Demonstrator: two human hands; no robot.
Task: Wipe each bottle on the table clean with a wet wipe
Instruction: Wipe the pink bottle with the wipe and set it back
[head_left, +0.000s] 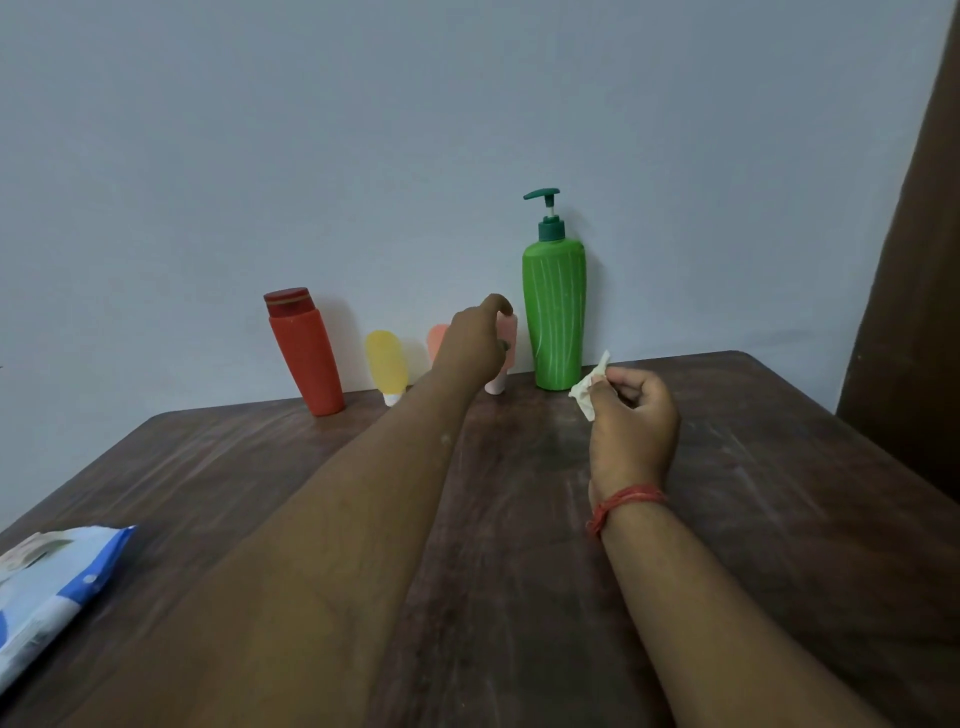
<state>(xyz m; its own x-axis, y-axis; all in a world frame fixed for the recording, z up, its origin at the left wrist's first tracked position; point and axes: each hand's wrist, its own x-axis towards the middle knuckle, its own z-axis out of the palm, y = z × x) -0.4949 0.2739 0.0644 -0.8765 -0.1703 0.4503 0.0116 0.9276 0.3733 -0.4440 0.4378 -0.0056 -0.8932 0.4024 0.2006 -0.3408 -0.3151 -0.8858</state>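
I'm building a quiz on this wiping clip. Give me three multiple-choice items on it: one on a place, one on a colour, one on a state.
1. Where does the wipes pack lie?
A. Near left edge of the table
B. Beside the pump bottle
C. On the far right corner

2. What colour is the pump bottle?
A. Red
B. Green
C. Yellow

3. What does the right hand hold?
A. Nothing
B. A bottle cap
C. A wet wipe

Answers: 1 A, the pack lies at the lower left; 2 B, its body is green with pale streaks; 3 C, fingers pinch the crumpled white wipe.
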